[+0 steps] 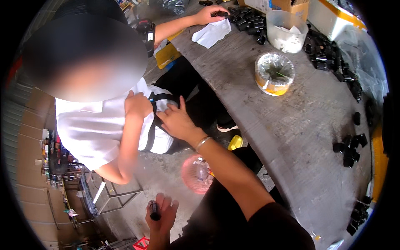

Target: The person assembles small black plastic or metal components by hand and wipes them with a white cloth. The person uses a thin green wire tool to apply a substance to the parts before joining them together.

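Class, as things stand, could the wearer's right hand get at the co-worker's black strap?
Probably yes: the right hand is open, close beside the black strap, with nothing visibly blocking the way.

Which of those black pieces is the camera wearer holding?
The black cylinder in their left hand, low in the picture. Another piece is in the co-worker's hand; other pieces rest on the table.

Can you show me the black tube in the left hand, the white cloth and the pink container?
Black tube (154, 210): head view, on its side.
White cloth (213, 33): head view, on its middle.
Pink container (188, 170): head view, on its left wall.
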A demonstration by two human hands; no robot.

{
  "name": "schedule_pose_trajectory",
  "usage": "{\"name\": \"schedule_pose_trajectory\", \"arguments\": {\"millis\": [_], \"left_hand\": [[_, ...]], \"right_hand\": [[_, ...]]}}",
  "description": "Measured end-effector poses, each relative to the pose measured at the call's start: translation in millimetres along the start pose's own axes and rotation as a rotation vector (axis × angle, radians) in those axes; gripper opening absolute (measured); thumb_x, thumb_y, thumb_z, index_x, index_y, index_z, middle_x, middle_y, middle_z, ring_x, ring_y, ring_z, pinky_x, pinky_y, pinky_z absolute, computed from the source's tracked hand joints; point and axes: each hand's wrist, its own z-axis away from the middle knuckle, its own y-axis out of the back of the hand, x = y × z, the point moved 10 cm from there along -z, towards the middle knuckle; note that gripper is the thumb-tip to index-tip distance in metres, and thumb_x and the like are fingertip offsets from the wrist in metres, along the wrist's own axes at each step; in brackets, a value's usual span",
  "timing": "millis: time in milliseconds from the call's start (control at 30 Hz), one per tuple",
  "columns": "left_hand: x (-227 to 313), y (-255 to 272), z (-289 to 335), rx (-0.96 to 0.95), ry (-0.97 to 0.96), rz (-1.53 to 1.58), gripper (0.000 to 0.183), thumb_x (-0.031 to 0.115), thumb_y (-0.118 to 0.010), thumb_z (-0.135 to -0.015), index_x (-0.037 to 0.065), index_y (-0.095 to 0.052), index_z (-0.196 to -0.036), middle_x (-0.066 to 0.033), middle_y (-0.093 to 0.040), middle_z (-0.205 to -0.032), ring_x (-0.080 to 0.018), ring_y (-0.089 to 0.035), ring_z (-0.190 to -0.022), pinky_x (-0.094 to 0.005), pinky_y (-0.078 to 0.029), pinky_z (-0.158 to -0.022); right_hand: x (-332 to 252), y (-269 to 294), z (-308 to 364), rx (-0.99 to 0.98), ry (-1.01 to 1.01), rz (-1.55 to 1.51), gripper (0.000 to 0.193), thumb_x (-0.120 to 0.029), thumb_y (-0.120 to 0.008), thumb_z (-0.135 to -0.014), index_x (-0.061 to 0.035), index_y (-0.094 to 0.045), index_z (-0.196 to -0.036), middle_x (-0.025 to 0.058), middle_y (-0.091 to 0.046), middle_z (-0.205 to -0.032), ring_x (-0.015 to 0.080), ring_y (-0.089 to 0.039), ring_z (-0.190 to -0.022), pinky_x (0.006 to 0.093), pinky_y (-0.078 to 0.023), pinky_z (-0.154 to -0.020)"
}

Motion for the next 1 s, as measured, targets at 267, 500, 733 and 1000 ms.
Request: {"name": "schedule_pose_trajectory", "arguments": {"millis": [267, 500, 733, 1000], "left_hand": [[-74, -67, -32, -0.292, 0.327, -0.058, 0.027, 0.039, -0.066, -0.086, 0.014, -0.056, -0.082, 0.0046, -0.038, -0.078, -0.0096, -0.045, -0.077, -0.0374, -0.036, -0.091], [-130, -129, -17, -0.615, 0.476, 0.127, 0.019, 0.034, -0.068, -0.085, 0.018, -0.06, -0.08, 0.0032, -0.037, -0.081, -0.012, -0.038, -0.078, -0.0378, -0.038, -0.091], [-166, -166, 24, -0.774, 0.595, 0.25, 0.03, 0.035, -0.065, -0.088, 0.009, -0.058, -0.075, 0.0022, -0.034, -0.08, -0.0143, -0.036, -0.078, -0.041, -0.038, -0.089], [-176, -181, 51, -0.867, 0.66, 0.26, 0.031, 0.031, -0.063, -0.09, 0.006, -0.057, -0.073, 0.0018, -0.037, -0.081, -0.013, -0.041, -0.078, -0.0396, -0.037, -0.093]], "right_hand": [[-22, 102, 124, -0.09, -0.019, 0.292, 0.012, -0.016, -0.058, -0.078, -0.0086, -0.062, -0.086, 0.0084, -0.063, -0.081, 0.0251, -0.059, -0.095, 0.0677, -0.021, -0.105], [-65, 176, 275, -0.253, -0.34, 0.181, 0.023, -0.021, -0.069, -0.076, -0.0087, -0.061, -0.093, 0.0093, -0.062, -0.093, 0.0258, -0.058, -0.099, 0.0529, -0.034, -0.1], [-153, 273, 370, -0.089, -0.501, 0.103, 0.025, -0.013, -0.07, -0.077, -0.005, -0.063, -0.1, 0.0098, -0.061, -0.085, 0.0277, -0.061, -0.081, 0.0365, -0.05, -0.073], [-216, 379, 458, 0.514, -0.823, 0.314, 0.015, 0.001, -0.072, -0.073, -0.0014, -0.066, -0.087, 0.0082, -0.062, -0.071, 0.0203, -0.061, -0.061, 0.0287, -0.048, -0.055]]}}
